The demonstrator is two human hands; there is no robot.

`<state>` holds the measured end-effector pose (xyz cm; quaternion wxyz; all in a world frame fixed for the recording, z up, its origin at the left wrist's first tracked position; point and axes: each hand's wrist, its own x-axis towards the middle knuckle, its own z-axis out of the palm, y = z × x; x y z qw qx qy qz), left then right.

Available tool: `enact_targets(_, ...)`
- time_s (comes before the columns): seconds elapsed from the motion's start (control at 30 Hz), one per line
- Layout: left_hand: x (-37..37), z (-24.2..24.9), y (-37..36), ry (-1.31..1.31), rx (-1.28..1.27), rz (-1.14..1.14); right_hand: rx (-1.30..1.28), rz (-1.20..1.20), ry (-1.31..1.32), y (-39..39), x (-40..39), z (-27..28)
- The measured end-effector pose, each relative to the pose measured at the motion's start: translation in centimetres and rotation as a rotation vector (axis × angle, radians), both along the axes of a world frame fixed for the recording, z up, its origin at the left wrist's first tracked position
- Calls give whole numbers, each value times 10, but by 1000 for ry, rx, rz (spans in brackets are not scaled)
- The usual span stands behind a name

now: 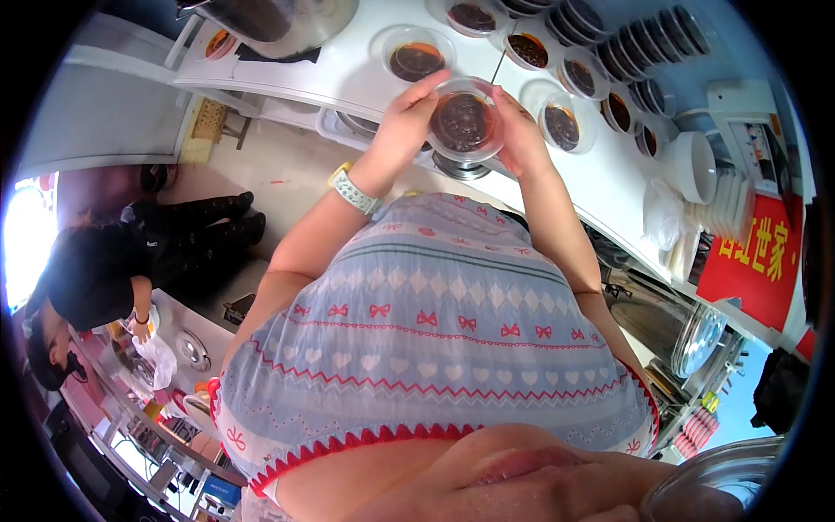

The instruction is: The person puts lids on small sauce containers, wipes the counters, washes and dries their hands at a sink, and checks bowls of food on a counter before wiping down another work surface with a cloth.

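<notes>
A blue patterned apron (435,348) fills the foreground; beyond, left hand (402,122) and right hand (519,135) together clasp a clear round plastic cup of dark sauce (464,122) between them.

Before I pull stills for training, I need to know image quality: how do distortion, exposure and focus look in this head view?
Head view: strong fisheye, so the white counter bows and black vignette fills the corners; the window at far left is blown out; the clear cup held by left hand and right hand is fairly sharp; the glass rim at bottom right is blurred.
</notes>
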<state>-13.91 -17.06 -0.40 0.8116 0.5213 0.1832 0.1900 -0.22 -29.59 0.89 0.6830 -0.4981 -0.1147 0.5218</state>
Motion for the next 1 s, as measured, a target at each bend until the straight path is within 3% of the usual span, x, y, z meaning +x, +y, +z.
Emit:
enact_targets(0.07, -2, 0, -13, -12, -3, 79, 75, -83, -59, 2, -8, -10)
enact_targets(0.13, -8, 8, -30, 51, 302, 205, 155, -165, -129, 3, -13, -10)
enact_targets(0.2, -8, 4, -14, 16, 386, 251, 142, -197, -172, 1, -20, -5)
enact_targets(0.27, -16, 8, 13, 321, 395, -131, 107, -124, -67, -4, -12, 3)
enact_targets(0.3, -17, 16, 18, 276, 482, -233, 60, -3, 5, -4, -9, 10)
enact_targets(0.33, -18, 19, 17, 276, 483, -229, 9, 117, 79, -4, -10, 20)
enact_targets(0.4, -18, 25, 13, 288, 251, -203, -31, 129, 67, 0, -11, 28)
enact_targets(0.43, -18, 25, 1, 286, 254, -199, -51, 72, 25, 2, -6, 15)
enact_targets(0.5, -17, 17, -24, 144, 413, 172, -2, -88, -102, 9, -7, -2)
enact_targets(0.53, -17, 10, -23, 143, 415, 175, 0, -86, -103, 10, -10, -4)
enact_targets(0.6, -17, 6, -20, 102, 650, 305, 106, -119, -185, 8, -17, -5)
enact_targets(0.63, -20, 10, -10, 163, 452, 196, 110, -98, -33, 6, -14, 0)
enact_targets(0.67, -23, 14, -1, 163, 451, 195, 109, -99, -33, 6, -12, 4)
enact_targets(0.73, -27, 35, 9, 230, 233, -209, -49, 50, 18, 7, -12, 17)
enact_targets(0.8, -27, 34, 4, 190, 99, -195, -78, 39, -19, 10, -9, 6)
enact_targets(0.87, -18, 3, -16, 60, 650, 201, 76, -118, -10, 15, -12, 2)
enact_targets(0.9, -15, 2, -26, -72, 713, 261, 47, -195, -67, 18, -17, 5)
enact_targets(0.93, -16, 1, -24, -72, 713, 262, 47, -194, -67, 17, -19, 4)
enact_targets(1.0, -22, 3, -13, 99, 360, 90, 163, -161, 47, 16, -21, 2)
